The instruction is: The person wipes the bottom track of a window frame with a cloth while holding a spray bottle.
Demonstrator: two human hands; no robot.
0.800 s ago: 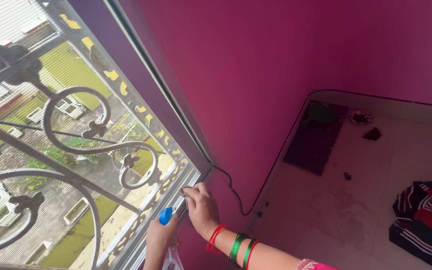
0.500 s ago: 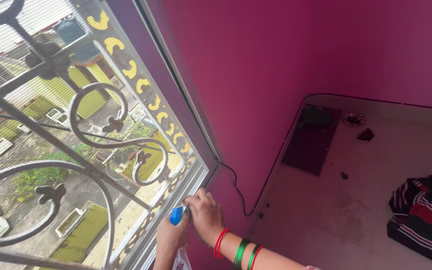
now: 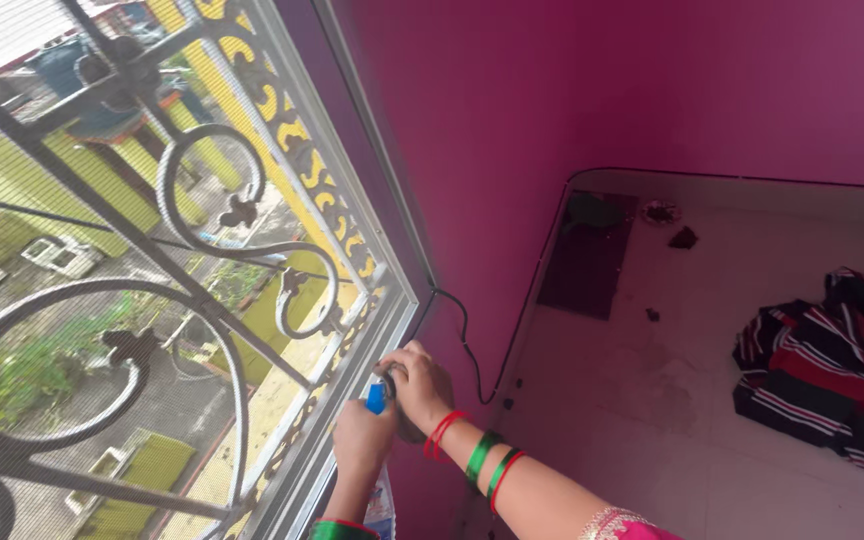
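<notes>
My left hand (image 3: 360, 442) grips a spray bottle with a blue nozzle (image 3: 377, 398); the bottle's clear body (image 3: 383, 505) hangs below my fist. My right hand (image 3: 422, 385), with red and green bangles on the wrist, is just right of the nozzle. Its fingers are curled on a small grey thing (image 3: 388, 379) pressed to the window's lower frame (image 3: 357, 375). I cannot tell what that thing is. Both hands are close together at the window's bottom right corner.
The window has a mesh screen and a curled iron grille (image 3: 202, 260). A black cable (image 3: 464, 345) runs down the pink wall (image 3: 552, 110). On the pale floor lie a dark mat (image 3: 587, 260), a striped cloth heap (image 3: 832, 360) and small dark bits (image 3: 682, 238).
My view has swung right and down. Both hands have shifted slightly right along the lower frame, with the right hand now curled closer to the blue nozzle.
</notes>
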